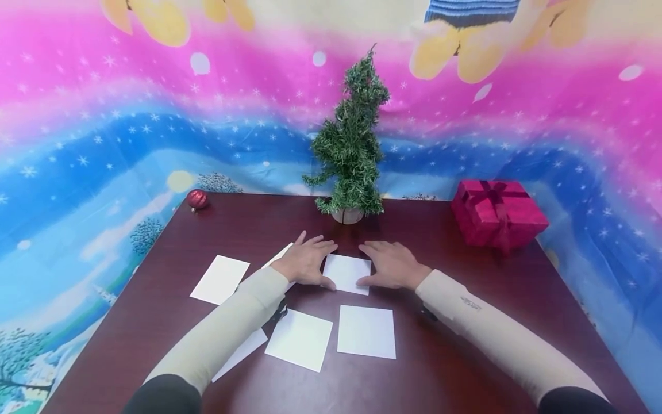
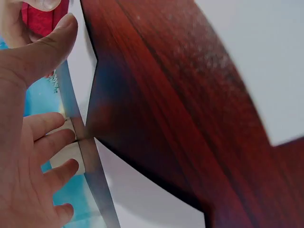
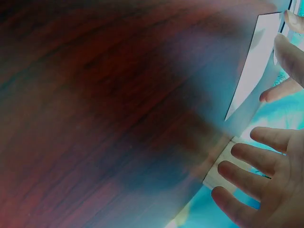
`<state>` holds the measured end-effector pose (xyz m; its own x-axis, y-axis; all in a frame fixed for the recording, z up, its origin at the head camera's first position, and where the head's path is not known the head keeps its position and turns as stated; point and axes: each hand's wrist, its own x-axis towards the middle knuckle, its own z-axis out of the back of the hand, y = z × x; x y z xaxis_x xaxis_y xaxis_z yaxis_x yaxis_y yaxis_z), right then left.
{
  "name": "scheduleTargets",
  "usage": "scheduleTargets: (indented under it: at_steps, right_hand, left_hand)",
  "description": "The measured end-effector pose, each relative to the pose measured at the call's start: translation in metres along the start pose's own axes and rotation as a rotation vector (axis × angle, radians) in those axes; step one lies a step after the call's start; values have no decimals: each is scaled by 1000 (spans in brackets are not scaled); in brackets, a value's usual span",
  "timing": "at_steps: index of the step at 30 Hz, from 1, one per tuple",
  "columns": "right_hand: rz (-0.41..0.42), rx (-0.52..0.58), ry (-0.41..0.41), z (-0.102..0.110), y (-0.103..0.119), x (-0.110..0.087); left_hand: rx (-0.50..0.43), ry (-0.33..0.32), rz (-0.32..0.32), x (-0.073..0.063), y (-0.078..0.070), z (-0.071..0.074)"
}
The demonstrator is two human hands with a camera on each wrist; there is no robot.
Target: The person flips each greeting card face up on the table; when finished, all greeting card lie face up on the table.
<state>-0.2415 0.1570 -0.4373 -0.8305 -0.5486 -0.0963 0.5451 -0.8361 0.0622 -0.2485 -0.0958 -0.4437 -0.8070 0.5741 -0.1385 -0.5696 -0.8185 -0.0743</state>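
A white square card (image 1: 347, 275) lies on the table between both hands. On its left side my left hand (image 1: 305, 261) has its fingers extended and spread, the thumb over the card's lower left corner. My right hand (image 1: 393, 264) faces it from the other side, thumb at the card's right edge and fingers reaching forward. Neither hand grips anything. The left wrist view shows the left fingers (image 2: 57, 142) loosely bent and apart beside another white card (image 2: 142, 190). In the right wrist view the right fingers (image 3: 247, 156) are also spread, with the card (image 3: 251, 66) beyond the thumb.
More white cards lie left and in front, including a left one (image 1: 219, 279) and a front right one (image 1: 366, 332); the left arm partly covers some. A small artificial Christmas tree (image 1: 351, 144) stands behind, a red gift box (image 1: 499, 213) right, a red bauble (image 1: 197, 199) far left.
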Motion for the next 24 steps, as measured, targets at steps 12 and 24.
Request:
scheduleTargets:
  at_steps: [12, 24]
  right_hand:
    - [14, 3, 1, -4, 0, 6]
    - [33, 3, -10, -6, 0, 6]
  left_hand:
    - [69, -2, 0, 11, -6, 2]
    - [5, -17, -2, 20, -8, 6]
